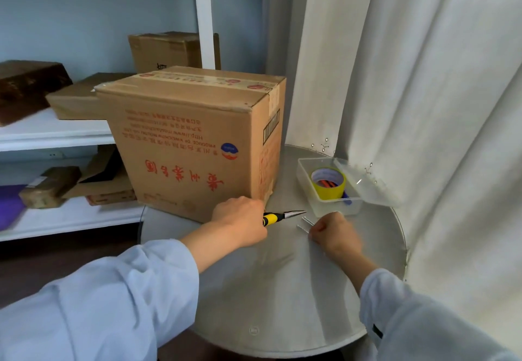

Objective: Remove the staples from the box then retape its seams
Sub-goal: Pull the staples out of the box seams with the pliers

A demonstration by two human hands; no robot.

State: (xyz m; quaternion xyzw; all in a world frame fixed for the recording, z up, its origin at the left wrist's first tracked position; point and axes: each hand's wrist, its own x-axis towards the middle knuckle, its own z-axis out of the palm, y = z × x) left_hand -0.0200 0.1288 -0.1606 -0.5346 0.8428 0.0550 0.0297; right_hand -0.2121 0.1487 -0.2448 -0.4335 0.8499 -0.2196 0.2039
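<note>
Box at table's back-left edge, left hand wrapped round pliers, right hand curled by pulled staples, pinch unclear; could easily roll off, get lost.

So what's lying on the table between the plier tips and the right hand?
The head view shows two loose metal staples on the round grey table, between the yellow-handled needle-nose pliers in the left hand and the right hand.
</note>
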